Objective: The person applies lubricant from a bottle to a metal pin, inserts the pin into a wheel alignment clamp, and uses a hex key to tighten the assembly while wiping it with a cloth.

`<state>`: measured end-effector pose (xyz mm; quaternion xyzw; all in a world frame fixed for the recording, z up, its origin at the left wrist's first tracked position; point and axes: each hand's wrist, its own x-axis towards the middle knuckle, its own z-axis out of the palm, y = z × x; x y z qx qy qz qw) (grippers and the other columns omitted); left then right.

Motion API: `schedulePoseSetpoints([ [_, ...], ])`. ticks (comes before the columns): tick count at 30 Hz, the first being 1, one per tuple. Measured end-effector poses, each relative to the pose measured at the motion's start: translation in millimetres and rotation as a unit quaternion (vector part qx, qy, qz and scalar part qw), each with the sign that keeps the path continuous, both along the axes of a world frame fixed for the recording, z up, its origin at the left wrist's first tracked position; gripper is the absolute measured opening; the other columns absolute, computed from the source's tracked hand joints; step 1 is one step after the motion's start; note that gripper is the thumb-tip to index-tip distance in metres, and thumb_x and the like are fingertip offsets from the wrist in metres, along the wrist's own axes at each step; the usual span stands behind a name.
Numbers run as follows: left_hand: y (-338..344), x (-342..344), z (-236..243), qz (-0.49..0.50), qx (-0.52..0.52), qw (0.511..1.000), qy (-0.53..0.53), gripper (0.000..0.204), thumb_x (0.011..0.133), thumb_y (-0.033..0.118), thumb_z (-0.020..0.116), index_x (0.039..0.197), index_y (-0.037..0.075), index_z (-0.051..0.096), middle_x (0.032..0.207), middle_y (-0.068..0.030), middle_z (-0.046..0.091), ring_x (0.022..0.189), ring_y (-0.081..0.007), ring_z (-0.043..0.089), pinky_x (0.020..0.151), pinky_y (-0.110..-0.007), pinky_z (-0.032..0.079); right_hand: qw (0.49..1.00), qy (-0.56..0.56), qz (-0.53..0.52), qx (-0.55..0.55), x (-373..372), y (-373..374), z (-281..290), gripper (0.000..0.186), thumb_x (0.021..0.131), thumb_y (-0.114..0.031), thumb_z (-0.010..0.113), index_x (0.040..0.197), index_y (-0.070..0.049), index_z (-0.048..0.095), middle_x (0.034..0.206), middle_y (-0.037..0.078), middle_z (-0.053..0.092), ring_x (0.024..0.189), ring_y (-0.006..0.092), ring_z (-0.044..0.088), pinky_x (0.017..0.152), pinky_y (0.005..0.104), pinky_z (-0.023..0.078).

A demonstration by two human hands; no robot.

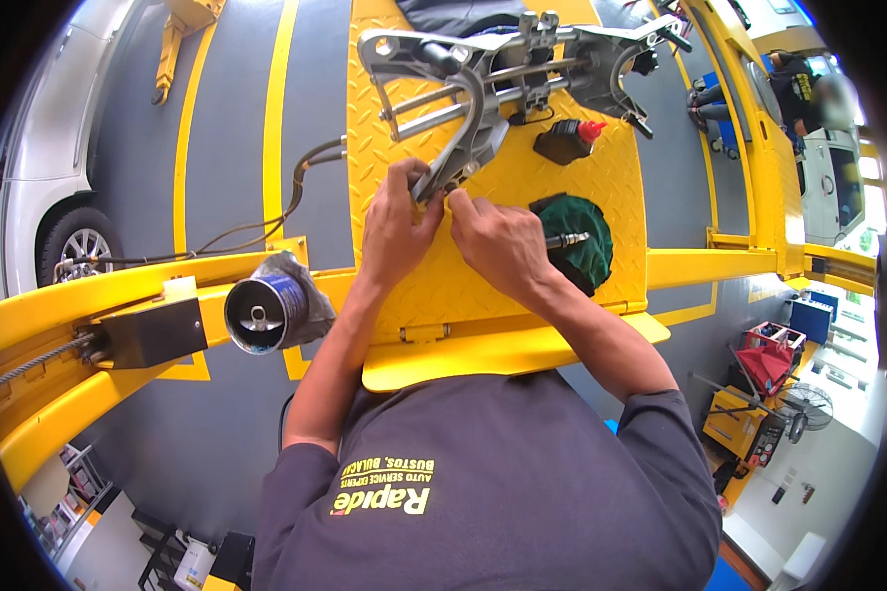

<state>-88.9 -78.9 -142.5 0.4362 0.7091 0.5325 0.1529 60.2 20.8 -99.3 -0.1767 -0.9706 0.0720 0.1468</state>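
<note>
A grey metal clamp frame (478, 98) with parallel rods and curved arms lies on the yellow diamond-plate platform (394, 295) in front of me. My left hand (399, 225) is closed around the lower end of its nearest arm, thumb and fingers on either side. Beside it, my right hand (500, 241) has its fingers pinched together at that same arm end. Whatever small part the right fingertips grip is too hidden to make out. Just right of my right hand, a dark green cloth (589, 266) lies bunched, with a metal tool shaft (567, 239) on top.
A black bottle (562, 145) with a red cap rests near the frame. At left, an opened can (258, 313) with grey cloth against it sits by the yellow lift beam (30, 330). Hoses (291, 202) run from the platform's left. A white car (54, 118) stands far left; another person (793, 94) is at right.
</note>
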Motion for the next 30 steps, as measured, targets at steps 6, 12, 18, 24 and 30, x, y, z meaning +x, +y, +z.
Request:
schedulePoseSetpoints([
  [6, 0, -1, 3, -0.005, -0.014, 1.000, -0.006, 0.043, 0.093, 0.004, 0.079, 0.128, 0.005, 0.054, 0.104, -0.0179, 0.073, 0.096, -0.0401, 0.073, 0.085, -0.048, 0.056, 1.000, -0.012, -0.010, 0.005, -4, -2, 3, 0.016, 0.094, -0.010, 0.070, 0.107, -0.009, 0.060, 0.072, 0.012, 0.070, 0.062, 0.0314, 0.075, 0.054, 0.0422, 0.057],
  [12, 0, -2, 0, -0.009, -0.011, 1.000, 0.001, 0.043, 0.094, 0.004, 0.079, 0.129, 0.005, 0.054, 0.107, -0.0183, 0.073, 0.098, -0.0399, 0.073, 0.085, -0.049, 0.056, 0.999, -0.029, -0.015, 0.015, -8, 3, 0, 0.017, 0.095, -0.012, 0.072, 0.107, -0.009, 0.062, 0.074, 0.011, 0.070, 0.060, 0.0295, 0.073, 0.055, 0.0419, 0.057],
  [18, 0, -1, -2, -0.003, -0.018, 1.000, 0.006, 0.043, 0.094, 0.005, 0.079, 0.129, 0.005, 0.054, 0.107, -0.0184, 0.074, 0.098, -0.0400, 0.073, 0.084, -0.049, 0.056, 1.000, -0.014, 0.004, 0.017, 8, -5, 7, 0.017, 0.095, -0.012, 0.072, 0.108, -0.009, 0.061, 0.075, 0.011, 0.071, 0.060, 0.0305, 0.073, 0.053, 0.0428, 0.057],
  [24, 0, -1, 0, -0.008, -0.026, 1.000, 0.009, 0.043, 0.095, 0.005, 0.079, 0.129, 0.004, 0.054, 0.107, -0.0173, 0.074, 0.097, -0.0382, 0.074, 0.083, -0.048, 0.057, 1.000, -0.023, -0.001, 0.002, -6, 7, 1, 0.019, 0.096, -0.012, 0.071, 0.110, -0.009, 0.059, 0.074, 0.012, 0.070, 0.063, 0.0320, 0.075, 0.052, 0.0433, 0.056],
  [30, 1, 1, -1, -0.001, -0.023, 1.000, -0.002, 0.042, 0.095, 0.007, 0.080, 0.129, 0.004, 0.054, 0.105, -0.0170, 0.074, 0.095, -0.0375, 0.074, 0.082, -0.047, 0.057, 0.976, 0.046, -0.064, -0.202, -6, 0, 4, 0.018, 0.103, -0.013, 0.068, 0.113, -0.004, 0.056, 0.080, 0.020, 0.073, 0.067, 0.0380, 0.074, 0.060, 0.0469, 0.055],
])
